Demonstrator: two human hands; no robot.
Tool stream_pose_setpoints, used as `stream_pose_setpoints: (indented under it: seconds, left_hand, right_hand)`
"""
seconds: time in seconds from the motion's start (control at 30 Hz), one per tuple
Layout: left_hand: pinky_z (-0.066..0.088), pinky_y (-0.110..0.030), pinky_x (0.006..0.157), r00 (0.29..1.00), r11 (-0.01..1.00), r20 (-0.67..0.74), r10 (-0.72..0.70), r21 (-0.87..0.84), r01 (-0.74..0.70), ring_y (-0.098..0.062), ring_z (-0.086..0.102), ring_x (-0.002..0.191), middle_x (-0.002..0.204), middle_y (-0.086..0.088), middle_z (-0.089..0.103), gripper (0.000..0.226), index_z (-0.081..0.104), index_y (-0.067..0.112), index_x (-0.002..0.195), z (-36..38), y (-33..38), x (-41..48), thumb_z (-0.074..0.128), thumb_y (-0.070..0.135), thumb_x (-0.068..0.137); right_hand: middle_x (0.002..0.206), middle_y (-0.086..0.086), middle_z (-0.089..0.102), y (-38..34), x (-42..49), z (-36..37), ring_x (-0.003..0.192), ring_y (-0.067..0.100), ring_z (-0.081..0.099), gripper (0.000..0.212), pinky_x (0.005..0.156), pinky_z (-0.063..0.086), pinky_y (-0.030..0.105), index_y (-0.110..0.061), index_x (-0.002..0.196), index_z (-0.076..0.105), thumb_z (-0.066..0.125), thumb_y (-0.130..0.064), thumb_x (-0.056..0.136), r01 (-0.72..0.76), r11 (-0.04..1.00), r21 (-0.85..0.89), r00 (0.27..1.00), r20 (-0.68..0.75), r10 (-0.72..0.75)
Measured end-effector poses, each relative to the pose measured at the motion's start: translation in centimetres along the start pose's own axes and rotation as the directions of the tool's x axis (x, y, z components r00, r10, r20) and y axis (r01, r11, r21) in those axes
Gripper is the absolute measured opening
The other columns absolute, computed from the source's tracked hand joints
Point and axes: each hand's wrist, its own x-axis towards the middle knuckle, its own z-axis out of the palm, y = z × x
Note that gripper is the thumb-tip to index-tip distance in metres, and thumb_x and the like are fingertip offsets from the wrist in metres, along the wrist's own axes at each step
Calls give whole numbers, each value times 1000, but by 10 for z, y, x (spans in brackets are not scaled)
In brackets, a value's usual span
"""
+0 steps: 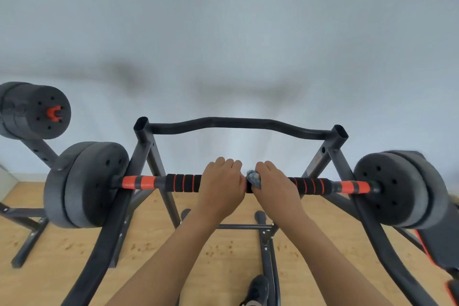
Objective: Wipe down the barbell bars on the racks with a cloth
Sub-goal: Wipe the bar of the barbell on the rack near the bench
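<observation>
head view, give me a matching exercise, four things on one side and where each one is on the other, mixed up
Things:
1 cloth
2 left hand
3 shoe
4 curved crossbar

Places:
A on the wooden floor, at the bottom edge
B joins the two rack uprights, beyond the barbell bar
C bunched under the right hand
D wrapped over the barbell bar's black foam grip

Pairs: 1-C, 2-D, 3-A, 4-B

Matt metal rack [146, 146], seemingly foam-gripped bar [183, 182], wooden floor [62, 251].
</observation>
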Motion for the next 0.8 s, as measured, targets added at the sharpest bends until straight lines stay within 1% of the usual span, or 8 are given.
stream_pose_setpoints:
  seconds: [0.07, 0.17, 0.3, 0.37, 0.5, 0.6, 0.7, 0.8]
  left_hand:
    - [31, -33, 57, 1000, 998, 29, 12, 56, -13, -16, 35, 64, 67, 6, 37, 26, 41, 19, 69, 5, -3, 1, 46, 20, 95]
    - [38, -29, 45, 991, 999, 133, -22, 48, 16, -13, 38, 52, 59, 5, 37, 31, 49, 17, 64, 1, -5, 9, 76, 13, 78]
    - [33, -28, 54, 954, 992, 275, -116, -14, 125, -12, 42, 56, 68, 4, 48, 8, 52, 16, 87, 8, -10, 34, 52, 15, 95]
    - [34, -29, 55, 924, 980, 344, -168, -47, 196, -15, 50, 58, 71, 1, 55, 15, 56, 15, 88, 8, -14, 48, 44, 12, 98]
    - [52, -34, 60, 961, 979, 223, -161, -84, 184, -18, 58, 64, 73, 3, 57, 22, 55, 16, 87, 10, -16, 52, 41, 19, 103]
    - [55, -32, 60, 985, 977, 72, -155, -139, 164, -14, 56, 64, 77, 5, 59, 12, 55, 19, 95, 9, -18, 37, 50, 26, 104]
    - [50, -35, 63, 989, 990, 64, -130, 68, 126, -18, 50, 65, 71, 4, 53, 32, 56, 16, 86, 15, -26, 26, 41, 34, 107]
    - [51, -34, 59, 975, 961, 217, -52, 277, -10, -20, 47, 55, 59, 2, 44, 35, 57, 14, 75, 15, -29, 27, 48, 28, 106]
  right_hand:
    - [89, -6, 48, 0, 11, -2, 76, 16, 53, 11, 65, 51, 35, -21, 93, 45, 50, -27, 101, -12, 1000, 16, 999, 32, 12]
    - [87, -6, 45, 1, 10, -2, 74, 16, 52, 12, 65, 48, 34, -21, 92, 42, 51, -26, 99, -22, 999, 34, 997, 77, 20]
    - [91, -10, 40, 1, -3, -1, 71, 14, 50, 17, 56, 45, 29, -26, 98, 36, 53, -30, 100, -18, 1000, -6, 997, 71, 19]
    - [93, -11, 41, 1, -4, -1, 75, 14, 51, 16, 57, 49, 29, -25, 103, 41, 56, -29, 99, -12, 1000, -24, 999, 47, 13]
    - [94, -10, 42, 4, 10, 0, 77, 14, 51, 16, 57, 48, 29, -24, 106, 44, 58, -29, 99, 9, 1000, -13, 1000, 18, -9]
    - [96, -7, 49, 6, 26, -2, 78, 14, 56, 13, 62, 53, 30, -21, 109, 49, 56, -28, 101, 6, 1000, -4, 1000, 8, -6]
    - [98, -4, 52, 3, 34, -3, 81, 15, 56, 13, 63, 53, 29, -19, 113, 52, 55, -23, 101, 4, 1000, -16, 1000, 5, -4]
    - [97, -4, 46, 1, 33, 0, 79, 15, 52, 16, 53, 33, 21, -18, 115, 51, 56, -17, 100, 12, 999, -34, 1000, 16, -12]
